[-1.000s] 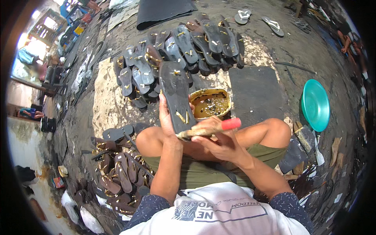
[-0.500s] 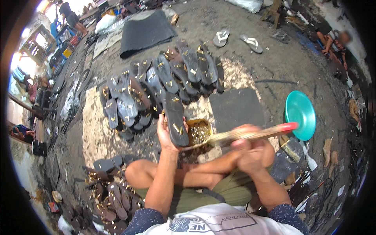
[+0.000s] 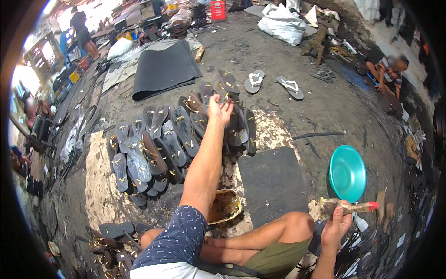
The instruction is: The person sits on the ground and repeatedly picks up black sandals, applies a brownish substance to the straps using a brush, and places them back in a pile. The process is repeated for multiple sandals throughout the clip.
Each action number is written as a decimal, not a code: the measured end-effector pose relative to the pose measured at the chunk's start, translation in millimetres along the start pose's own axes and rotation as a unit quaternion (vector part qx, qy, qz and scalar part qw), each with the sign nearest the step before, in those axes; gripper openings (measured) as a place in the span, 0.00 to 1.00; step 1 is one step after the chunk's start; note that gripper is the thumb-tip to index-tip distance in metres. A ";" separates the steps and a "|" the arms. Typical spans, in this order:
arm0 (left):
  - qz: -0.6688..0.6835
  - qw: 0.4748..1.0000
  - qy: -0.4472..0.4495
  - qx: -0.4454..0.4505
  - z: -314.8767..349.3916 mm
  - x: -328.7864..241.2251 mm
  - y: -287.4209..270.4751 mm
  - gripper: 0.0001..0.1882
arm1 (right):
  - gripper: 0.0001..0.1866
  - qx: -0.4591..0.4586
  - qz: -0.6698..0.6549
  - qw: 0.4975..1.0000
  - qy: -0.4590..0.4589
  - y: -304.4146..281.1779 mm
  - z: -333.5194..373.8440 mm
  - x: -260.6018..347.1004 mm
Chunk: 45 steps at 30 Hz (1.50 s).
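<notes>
My left hand [image 3: 220,110] stretches over the far end of rows of dark sandal soles [image 3: 181,128] with small gold straps. Its palm shows, and its thumb stands apart from the fingers. Just beyond the fingertips a dark sole [image 3: 227,83] lies tilted; any contact is hard to make out. On the right, my right hand [image 3: 336,225] grips a short wide brush [image 3: 331,207] with a red-ended wooden handle, level above the ground. By my crossed legs is a cut-open yellowish container [image 3: 240,204] of brown liquid, partly behind my left arm.
A teal basin [image 3: 347,174] stands at right, beyond the brush. A black sheet [image 3: 274,183] lies right of the soles; a folded black mat [image 3: 165,69] is farther off. White-strapped flip-flops [image 3: 290,87] lie beyond. More strapped soles [image 3: 109,249] are piled at lower left. Other people sit and stand farther away.
My left hand has gone from above the container, where it held a sole, to the far end of the rows. The brush has moved right, off that sole. The view has tilted up.
</notes>
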State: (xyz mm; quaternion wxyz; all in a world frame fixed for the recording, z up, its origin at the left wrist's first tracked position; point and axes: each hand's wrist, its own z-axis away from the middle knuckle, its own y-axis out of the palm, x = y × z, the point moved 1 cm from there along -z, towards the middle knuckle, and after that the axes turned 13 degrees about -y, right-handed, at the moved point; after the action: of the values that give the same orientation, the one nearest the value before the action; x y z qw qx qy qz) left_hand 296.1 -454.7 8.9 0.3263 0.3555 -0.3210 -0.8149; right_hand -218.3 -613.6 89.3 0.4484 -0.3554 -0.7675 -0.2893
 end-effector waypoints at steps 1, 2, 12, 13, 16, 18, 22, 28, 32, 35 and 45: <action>-0.043 0.999 -0.007 -0.002 -2.8 0.9 -26.5 0.25 | 0.18 0.003 0.000 1.000 -0.002 4.3 -4.5 0.4; -0.106 0.994 -0.021 0.003 6.2 10.0 -44.6 0.23 | 0.18 0.000 -0.005 1.000 0.003 8.4 -9.6 -0.3; -0.379 0.897 0.224 0.046 309.0 -117.4 -196.3 0.24 | 0.25 0.162 -0.030 0.982 0.095 99.6 -12.0 -62.9; -0.343 0.912 0.223 -0.022 348.1 -128.3 -217.4 0.24 | 0.26 0.182 -0.043 0.978 0.095 100.3 -17.4 -78.1; -0.331 0.823 0.335 -0.318 463.3 -158.0 -320.4 0.35 | 0.28 0.210 -0.044 0.972 0.097 131.2 -1.9 -67.0; -0.347 0.723 0.460 -0.381 532.1 -176.3 -413.1 0.36 | 0.30 0.245 -0.033 0.961 0.125 130.5 -4.8 -76.1; -0.481 0.276 0.334 -0.762 662.1 -175.5 -495.5 0.30 | 0.31 0.261 -0.029 0.959 0.106 143.0 -6.2 -65.5; -0.588 0.248 0.020 -0.770 675.6 -160.8 -543.0 0.22 | 0.25 0.405 0.178 0.893 0.079 196.0 37.5 -34.0; -0.615 0.389 0.253 -0.637 728.8 -160.5 -580.0 0.15 | 0.18 0.578 0.109 0.808 0.033 231.9 78.6 -91.2; -0.427 0.669 0.360 -0.490 673.1 -131.1 -486.9 0.10 | 0.15 0.635 0.184 0.742 -0.112 235.6 106.7 -123.2; -0.664 0.608 0.304 -0.312 560.3 -21.2 -361.9 0.34 | 0.10 0.511 0.003 0.859 -0.009 190.1 52.8 -93.0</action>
State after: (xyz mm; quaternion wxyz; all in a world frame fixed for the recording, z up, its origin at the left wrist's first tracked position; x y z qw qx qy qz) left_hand -244.5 -65.2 46.6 -0.1344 0.5749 0.3946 -0.7040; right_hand -58.7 -489.7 7.3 0.5610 -0.0812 -0.8104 0.1484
